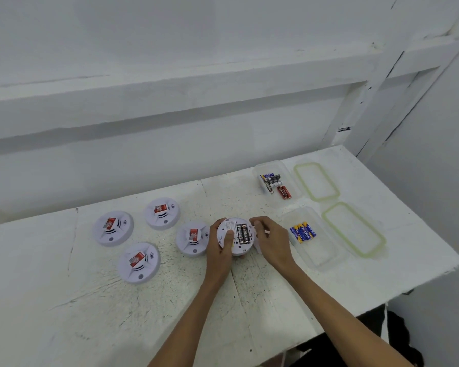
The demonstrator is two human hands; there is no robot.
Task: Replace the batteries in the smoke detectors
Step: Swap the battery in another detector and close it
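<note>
I hold one smoke detector (235, 235) in the middle of the white table (64, 300), just above its top. It is turned over, so I see its back. The little battery space is open, and two black batteries (243, 233) sit in it side by side.

My left hand (220, 242) grips the left side of the smoke detector. The thumb presses on the back and the fingers wrap round the rim. My right hand (272, 239) holds the right side, with its fingers curled on the rim near the black batteries. A bit of something white pokes out under this hand – I cannot tell what it is.

Four more detectors lie face up to the left, each with a red sticker. One (192, 238) is just beside my left hand. The others (162, 213) (113, 228) (139, 263) are farther left, apart from each other.

To the right is a clear near box (318, 250) with blue and yellow batteries (302, 231) in it. Its near lid (354, 229) with a green edge lies just to its right. Farther back is a clear far box (257, 170) – it holds a mix of batteries (274, 182), some black, some red. Its far lid (316, 181) lies to its right too.
</note>
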